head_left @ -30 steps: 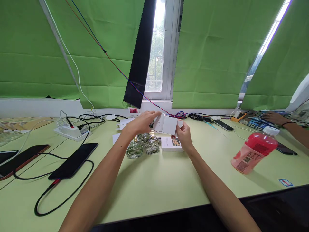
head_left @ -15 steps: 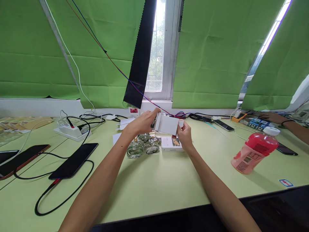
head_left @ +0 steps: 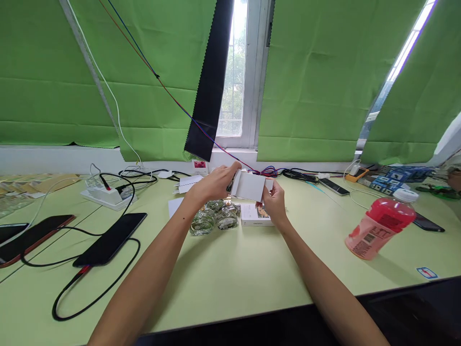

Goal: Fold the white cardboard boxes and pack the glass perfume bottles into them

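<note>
**Holding a white carton above the glass bottles, both hands engaged**

Item 1. White carton point(head_left: 250, 186): small folded cardboard box, raised off the table point(head_left: 230, 274), toward its far edge and roughly midway along it. Its left end flap looks partly open; what is inside cannot be made out.

Item 2. Left hand point(head_left: 212, 185): grasping the carton's left end, thumb and fingers curled about the flap.

Item 3. Right hand point(head_left: 275, 202): grasping the carton's right end, fingers pinched on its lower corner.

Item 4. Glass bottles point(head_left: 214, 217): a cluster of clear round bottles, standing on the table directly beneath the left hand, apart from it.

Item 5. Printed box point(head_left: 256, 215): flat white box with a picture on top, lying just beside the bottles on their right, below the right hand.

Item 6. Red drink bottle point(head_left: 380, 226): white cap, tilted, near the table's right end, well apart from the hands.

Item 7. Black phone point(head_left: 110, 239): flat on the table's left part, a black cable point(head_left: 68, 288) plugged in and looping toward the near edge.

Item 8. White power strip point(head_left: 104, 196): by the far edge on the left, several leads attached.
</note>
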A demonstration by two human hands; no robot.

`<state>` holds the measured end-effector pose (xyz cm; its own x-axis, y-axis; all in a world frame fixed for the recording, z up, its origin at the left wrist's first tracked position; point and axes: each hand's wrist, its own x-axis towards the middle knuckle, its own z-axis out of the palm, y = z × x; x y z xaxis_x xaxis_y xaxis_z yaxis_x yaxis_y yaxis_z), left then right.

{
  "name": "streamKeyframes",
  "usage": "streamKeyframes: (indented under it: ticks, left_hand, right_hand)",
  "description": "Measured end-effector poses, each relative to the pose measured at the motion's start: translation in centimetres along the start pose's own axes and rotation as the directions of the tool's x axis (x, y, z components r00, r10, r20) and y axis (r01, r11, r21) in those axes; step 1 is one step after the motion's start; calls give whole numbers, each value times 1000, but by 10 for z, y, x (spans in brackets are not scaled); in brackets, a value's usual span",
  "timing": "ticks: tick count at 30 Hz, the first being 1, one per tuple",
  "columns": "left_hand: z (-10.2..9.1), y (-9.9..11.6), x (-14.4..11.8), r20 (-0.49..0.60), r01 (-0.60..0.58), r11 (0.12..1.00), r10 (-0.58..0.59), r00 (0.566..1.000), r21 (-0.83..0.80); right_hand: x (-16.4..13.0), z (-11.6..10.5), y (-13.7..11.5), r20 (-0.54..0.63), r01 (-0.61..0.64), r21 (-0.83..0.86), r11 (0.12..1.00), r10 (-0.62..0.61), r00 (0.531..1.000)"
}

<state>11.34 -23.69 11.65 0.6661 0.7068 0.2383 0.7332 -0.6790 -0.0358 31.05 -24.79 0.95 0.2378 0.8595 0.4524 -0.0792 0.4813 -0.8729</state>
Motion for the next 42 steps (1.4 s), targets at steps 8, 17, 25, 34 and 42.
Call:
streamKeyframes:
  ticks: [8,17,25,34,42]
  left_hand:
    - [3,0,2,-13,-41,999,41,999,-32]
    - [5,2,3,10,-20,998,20,1000,-57]
    - [8,3,5,-6,-49,992,49,999,-119]
    - [8,5,5,6,-55,991,56,998,-126]
    - [8,7,5,2,-66,982,68,998,-178]
  right_hand:
    - [-2,2,-1,11,-3,-28,1000,3,1000]
    - [-2,1,3,10,0,-40,999,0,1000]
    - [-2,1,5,21,23,-35,999,-22,1000]
    - [-3,3,3,23,30,-26,999,-29,999]
    - [-4,4,1,37,33,-24,999,-32,999]
